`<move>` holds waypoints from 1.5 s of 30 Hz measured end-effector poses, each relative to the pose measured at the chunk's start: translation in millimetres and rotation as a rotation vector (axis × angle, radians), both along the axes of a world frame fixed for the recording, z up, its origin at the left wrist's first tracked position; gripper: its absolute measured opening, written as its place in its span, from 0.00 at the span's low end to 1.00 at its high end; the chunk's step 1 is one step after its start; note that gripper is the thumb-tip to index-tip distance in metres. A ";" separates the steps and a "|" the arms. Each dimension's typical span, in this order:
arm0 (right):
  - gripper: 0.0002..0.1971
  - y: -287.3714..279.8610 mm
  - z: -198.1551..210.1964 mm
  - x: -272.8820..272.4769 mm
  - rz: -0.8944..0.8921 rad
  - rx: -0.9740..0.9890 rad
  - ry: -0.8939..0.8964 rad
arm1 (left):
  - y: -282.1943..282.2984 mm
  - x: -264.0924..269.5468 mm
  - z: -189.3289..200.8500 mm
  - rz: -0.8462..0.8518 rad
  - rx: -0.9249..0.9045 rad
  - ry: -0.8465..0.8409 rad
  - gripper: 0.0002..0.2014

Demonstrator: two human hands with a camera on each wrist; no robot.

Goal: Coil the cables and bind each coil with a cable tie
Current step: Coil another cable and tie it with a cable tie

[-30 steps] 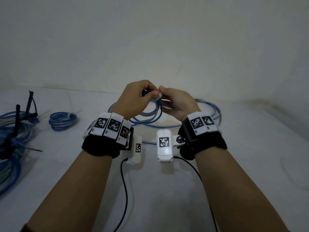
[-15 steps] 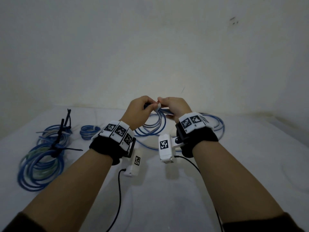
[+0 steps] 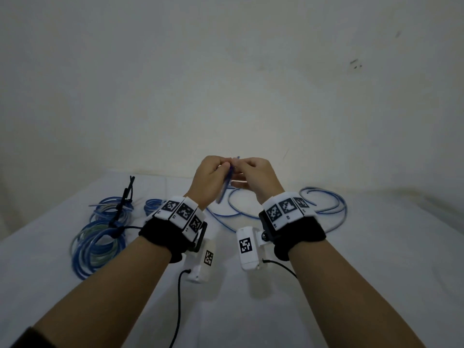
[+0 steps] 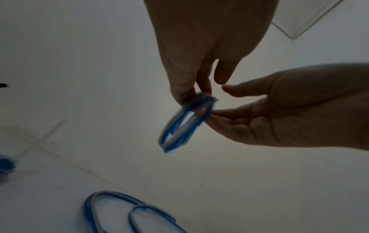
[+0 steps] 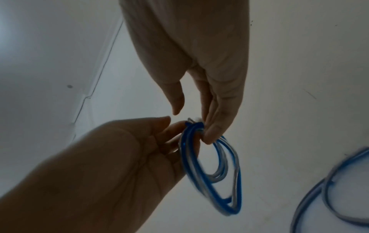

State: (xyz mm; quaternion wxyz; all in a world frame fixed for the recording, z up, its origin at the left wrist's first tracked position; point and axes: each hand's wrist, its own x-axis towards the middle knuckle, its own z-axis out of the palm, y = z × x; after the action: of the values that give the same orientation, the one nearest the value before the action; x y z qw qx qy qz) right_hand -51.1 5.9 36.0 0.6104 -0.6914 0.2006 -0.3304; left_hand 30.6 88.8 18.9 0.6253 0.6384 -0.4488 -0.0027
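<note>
Blue-and-grey small coil [image 5: 211, 170] hangs in the air between both hands, above the white table [image 3: 376, 272]. Left hand [image 3: 209, 178] pinches its top between thumb and fingertips; right hand [image 3: 253, 175] pinches the same spot from 3 o'clock. Loose blue cable [image 3: 324, 207] loops on the table at 2 o'clock of the hands. Tied coils [image 3: 100, 237] with black cable ties [image 3: 123, 204] lie at 9 o'clock, well apart.
</note>
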 end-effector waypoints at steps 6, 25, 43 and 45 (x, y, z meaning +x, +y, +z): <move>0.06 1.8 -6.1 11.4 0.043 0.057 -0.005 | 16.6 32.8 -4.7 0.126 0.181 -0.101 0.11; 0.13 17.7 -19.6 71.5 -0.031 -0.761 0.328 | 50.4 84.4 -2.4 0.421 0.536 -0.361 0.09; 0.18 42.6 -94.6 201.3 0.223 -0.493 0.759 | 75.1 140.5 19.3 0.415 0.693 -0.221 0.09; 0.16 34.9 -94.0 195.2 0.226 -0.440 0.763 | 65.7 136.5 17.3 0.387 0.710 -0.223 0.08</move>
State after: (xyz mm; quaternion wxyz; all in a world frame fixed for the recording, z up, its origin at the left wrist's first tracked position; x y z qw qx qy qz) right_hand 144.1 40.7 -58.0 0.3637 -0.8944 0.2597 -0.0181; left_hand 167.1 154.5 36.2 0.3029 0.8833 -0.3567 0.0294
